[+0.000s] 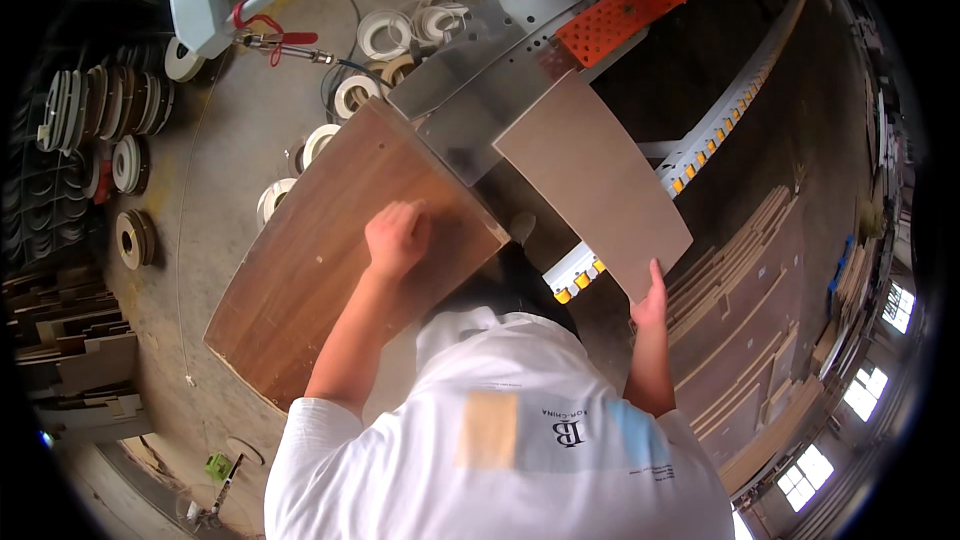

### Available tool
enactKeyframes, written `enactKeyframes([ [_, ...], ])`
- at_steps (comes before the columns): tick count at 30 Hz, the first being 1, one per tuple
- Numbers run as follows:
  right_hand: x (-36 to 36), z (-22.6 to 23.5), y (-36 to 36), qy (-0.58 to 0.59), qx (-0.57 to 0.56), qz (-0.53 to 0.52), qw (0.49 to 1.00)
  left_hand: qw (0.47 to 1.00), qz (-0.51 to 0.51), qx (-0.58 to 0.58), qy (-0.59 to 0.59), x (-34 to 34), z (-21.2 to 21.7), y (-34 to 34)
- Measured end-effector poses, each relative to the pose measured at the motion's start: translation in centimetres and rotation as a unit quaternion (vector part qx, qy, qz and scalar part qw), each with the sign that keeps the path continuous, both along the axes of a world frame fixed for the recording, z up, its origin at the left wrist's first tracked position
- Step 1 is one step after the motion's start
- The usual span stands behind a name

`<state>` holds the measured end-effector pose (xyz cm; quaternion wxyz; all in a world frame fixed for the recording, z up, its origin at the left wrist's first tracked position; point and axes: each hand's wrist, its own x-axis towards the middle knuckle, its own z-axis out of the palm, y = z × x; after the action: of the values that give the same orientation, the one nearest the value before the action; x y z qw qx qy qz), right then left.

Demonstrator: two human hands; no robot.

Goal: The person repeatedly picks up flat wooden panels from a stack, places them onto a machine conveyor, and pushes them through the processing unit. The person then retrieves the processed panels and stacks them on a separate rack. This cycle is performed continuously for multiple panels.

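Note:
My right hand (pixel 650 300) grips a flat, light brown panel (pixel 600 165) by its near corner, the thumb showing on top and the other fingers hidden below. The panel's far end lies at the metal bed (pixel 470 105) of a machine, close to an orange perforated guard (pixel 640 5). On the left, my left hand (pixel 398 237) is closed in a fist above a wood-grain tabletop (pixel 330 250), with nothing visible in it. Whether the fist touches the top I cannot tell.
A roller rail with yellow rollers (pixel 715 140) runs beneath the panel toward the far right. Rolls of edge banding (pixel 385 35) lie on the floor behind the tabletop, with more on the left rack (pixel 105 105). Stacked boards (pixel 750 310) stand at right; an air gun (pixel 290 45) hangs at upper left.

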<state>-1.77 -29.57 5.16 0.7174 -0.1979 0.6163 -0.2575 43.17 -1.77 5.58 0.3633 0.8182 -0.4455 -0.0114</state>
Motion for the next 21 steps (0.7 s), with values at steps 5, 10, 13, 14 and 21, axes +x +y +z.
enactKeyframes([
  [5,1.9,0.6,-0.3,0.026,-0.007,0.01,1.0,0.996,0.088,-0.023,-0.021,4.6,-0.6,-2.6],
  [10,5.1,0.8,-1.3,0.023,0.002,0.015,1.0,0.995,0.091,0.025,-0.016,4.8,-0.7,-3.1],
  [13,7.6,0.9,-2.3,0.007,0.001,0.019,1.0,0.994,0.102,0.019,-0.017,4.9,-0.7,-3.6],
  [14,8.1,0.7,-2.8,0.006,0.0,0.017,1.0,0.994,0.102,0.024,-0.016,4.9,-0.7,-3.7],
  [21,11.4,0.6,-3.6,0.119,-0.05,0.014,0.992,0.992,0.113,0.056,-0.008,4.8,-0.9,-3.9],
])
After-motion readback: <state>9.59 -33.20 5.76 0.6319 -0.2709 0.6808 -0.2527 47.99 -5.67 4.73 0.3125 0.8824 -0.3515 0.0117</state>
